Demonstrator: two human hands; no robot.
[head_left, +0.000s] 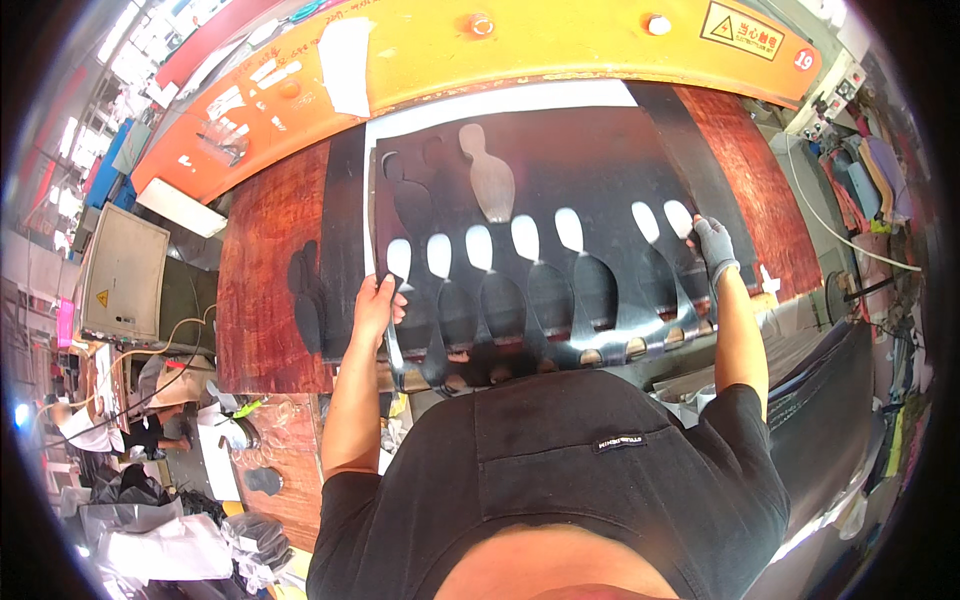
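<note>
Shirt [560, 490]: black cloth, softly creased, with a wide, rounded neckline [560, 527]
Sleeves [348, 505]: short and black, matching the shirt, leaving both forearms [741, 340] bare
Seams [478, 425]: thin lines running across and down the cloth
Tag [620, 443]: small, dark, narrow rectangle with pale lettering
Right grip [714, 243]: gray glove [717, 250]
Left grip [376, 303]: bare fingers [388, 287]
</note>
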